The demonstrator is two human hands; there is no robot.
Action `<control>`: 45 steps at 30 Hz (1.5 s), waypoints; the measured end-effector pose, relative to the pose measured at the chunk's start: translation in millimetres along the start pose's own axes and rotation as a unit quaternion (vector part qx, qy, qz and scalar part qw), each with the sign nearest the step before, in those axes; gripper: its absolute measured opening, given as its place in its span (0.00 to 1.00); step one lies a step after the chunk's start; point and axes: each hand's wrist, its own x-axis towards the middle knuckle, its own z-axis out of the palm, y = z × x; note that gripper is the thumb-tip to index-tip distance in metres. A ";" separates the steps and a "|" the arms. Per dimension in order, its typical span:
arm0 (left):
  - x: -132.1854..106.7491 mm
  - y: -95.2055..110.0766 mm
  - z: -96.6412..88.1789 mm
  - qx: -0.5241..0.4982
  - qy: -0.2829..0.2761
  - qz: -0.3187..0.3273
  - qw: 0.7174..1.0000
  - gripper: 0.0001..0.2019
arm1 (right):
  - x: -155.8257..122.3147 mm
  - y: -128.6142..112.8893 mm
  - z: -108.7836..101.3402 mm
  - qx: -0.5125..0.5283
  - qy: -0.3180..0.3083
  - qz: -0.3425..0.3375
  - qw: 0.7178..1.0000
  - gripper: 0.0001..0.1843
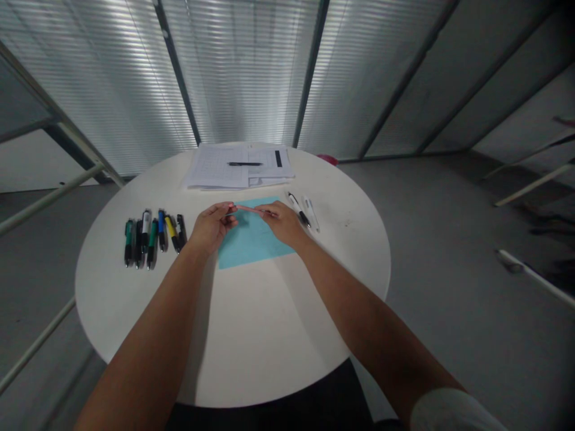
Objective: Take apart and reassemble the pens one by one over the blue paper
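My left hand [213,226] and my right hand [282,223] hold a slim pink pen [250,209] level between them, one at each end, above a light blue sheet [254,242]. The sheet lies flat on a round white table [269,311]. Just left of my left hand lies a tight row of several click pens [153,239] with coloured grips. Beyond my right hand, two pens [302,211], one black and one white, lie side by side.
A stack of printed papers [238,167] lies at the table's far edge, with a black pen [245,163] on top. A small red object [327,159] shows past the far rim. Grey floor surrounds the table, with slatted glass panels and metal frames behind.
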 end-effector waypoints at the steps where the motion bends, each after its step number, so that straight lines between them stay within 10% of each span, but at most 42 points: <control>1: -0.3 0.2 0.5 0.002 0.002 0.000 1.000 0.04 | 0.0 -0.1 0.0 -0.005 0.001 0.001 1.000 0.12; 45: -0.7 -3.6 3.5 0.094 0.026 0.027 0.995 0.10 | -1.0 -0.8 0.3 0.020 -0.015 -0.023 0.999 0.11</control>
